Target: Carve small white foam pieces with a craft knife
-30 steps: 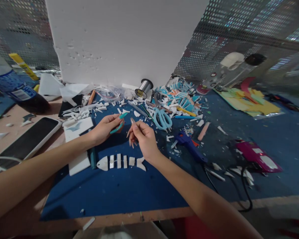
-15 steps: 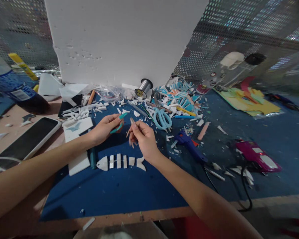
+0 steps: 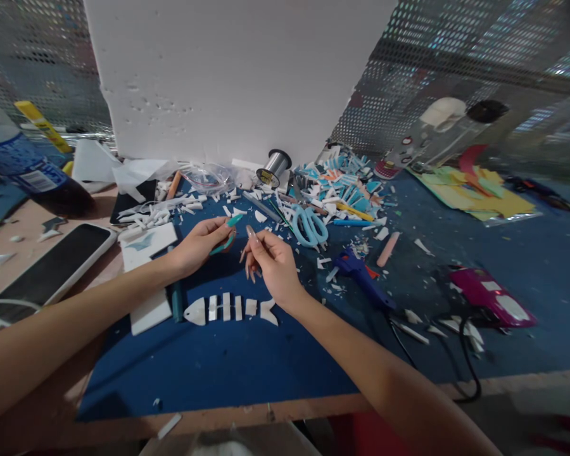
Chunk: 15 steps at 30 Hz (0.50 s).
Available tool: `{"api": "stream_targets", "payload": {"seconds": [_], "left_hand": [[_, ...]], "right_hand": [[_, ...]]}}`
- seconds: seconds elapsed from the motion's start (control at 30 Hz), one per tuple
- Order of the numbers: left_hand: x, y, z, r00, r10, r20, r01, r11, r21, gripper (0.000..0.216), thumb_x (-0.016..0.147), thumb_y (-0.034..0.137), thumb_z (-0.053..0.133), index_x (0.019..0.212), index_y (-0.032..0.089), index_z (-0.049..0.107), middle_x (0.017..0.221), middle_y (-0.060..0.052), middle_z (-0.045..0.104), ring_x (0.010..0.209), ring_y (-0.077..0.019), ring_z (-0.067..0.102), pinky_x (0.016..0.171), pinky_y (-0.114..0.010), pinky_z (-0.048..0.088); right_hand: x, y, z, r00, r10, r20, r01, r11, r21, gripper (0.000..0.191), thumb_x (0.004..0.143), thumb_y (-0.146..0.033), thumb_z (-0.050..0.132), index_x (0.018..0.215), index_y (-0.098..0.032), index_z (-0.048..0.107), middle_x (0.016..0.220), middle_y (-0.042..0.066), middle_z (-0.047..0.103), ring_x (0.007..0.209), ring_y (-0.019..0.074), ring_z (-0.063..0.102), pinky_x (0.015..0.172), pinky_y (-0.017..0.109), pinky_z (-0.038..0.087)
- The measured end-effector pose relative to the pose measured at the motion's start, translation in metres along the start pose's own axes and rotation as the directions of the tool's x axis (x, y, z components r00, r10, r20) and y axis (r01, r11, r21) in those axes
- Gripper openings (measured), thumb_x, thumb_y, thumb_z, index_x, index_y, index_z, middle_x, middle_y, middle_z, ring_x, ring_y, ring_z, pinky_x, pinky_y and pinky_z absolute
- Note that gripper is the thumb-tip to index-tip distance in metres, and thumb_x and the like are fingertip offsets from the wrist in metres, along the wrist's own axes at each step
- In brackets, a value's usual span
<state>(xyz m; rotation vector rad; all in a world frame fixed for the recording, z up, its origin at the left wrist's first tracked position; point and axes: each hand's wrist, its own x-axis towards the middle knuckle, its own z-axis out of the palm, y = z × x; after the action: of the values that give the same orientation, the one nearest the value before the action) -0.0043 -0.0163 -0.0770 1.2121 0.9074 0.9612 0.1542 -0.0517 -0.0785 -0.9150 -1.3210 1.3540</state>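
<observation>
My left hand [image 3: 202, 244] is raised over the blue mat [image 3: 209, 373], thumb and fingers pinched together. Long teal tips, which look like fingernails, stick out from it. Facing it across a small gap, my right hand [image 3: 275, 263] also pinches its thumb against its fingers, with long pale nails. Anything held in either pinch is too fine to make out. Below the hands, white foam pieces lie in a row shaped like a fish skeleton: a pointed head [image 3: 196, 312] with an eye hole, several upright rib pieces [image 3: 227, 307] and a forked tail [image 3: 268, 311].
Light blue scissors [image 3: 310, 227] and a wire spool [image 3: 274, 168] lie behind the hands among foam scraps. On the right are a blue glue gun [image 3: 363, 278] and a magenta packet [image 3: 491, 297]. A phone [image 3: 52, 269] and a bottle [image 3: 33, 171] are left.
My right hand has shifted very slightly left. My left hand keeps its pinch, and the fish pieces lie as before.
</observation>
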Motion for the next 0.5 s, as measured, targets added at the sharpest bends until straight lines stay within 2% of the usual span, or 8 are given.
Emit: {"api": "stream_targets", "payload": {"seconds": [0.27,0.5], "left_hand": [[0.0011,-0.0028,-0.0008,1.000,0.024,0.015,-0.025,0.998,0.066,0.041,0.075,0.052,0.063,0.063,0.015,0.048,0.057,0.005,0.041,0.051,-0.0060,0.033,0.050,-0.021,0.028],[0.0010,-0.0018,-0.0012,0.999,0.028,-0.031,-0.026,0.998,0.066,0.038,0.078,0.048,0.059,0.063,0.016,0.047,0.055,0.004,0.041,0.049,-0.0065,0.035,0.049,-0.021,0.028]], "right_hand": [[0.0004,-0.0007,0.0000,1.000,-0.005,-0.005,0.005,1.000,-0.004,0.030,0.088,-0.041,0.053,0.066,-0.019,0.051,0.047,-0.007,0.048,0.037,0.0052,0.045,0.040,0.019,0.039],[-0.0001,-0.0012,-0.0004,1.000,-0.023,-0.013,0.023,0.999,0.023,0.031,0.088,-0.042,0.052,0.067,-0.020,0.051,0.047,-0.008,0.047,0.035,0.0051,0.044,0.036,0.019,0.036]]}}
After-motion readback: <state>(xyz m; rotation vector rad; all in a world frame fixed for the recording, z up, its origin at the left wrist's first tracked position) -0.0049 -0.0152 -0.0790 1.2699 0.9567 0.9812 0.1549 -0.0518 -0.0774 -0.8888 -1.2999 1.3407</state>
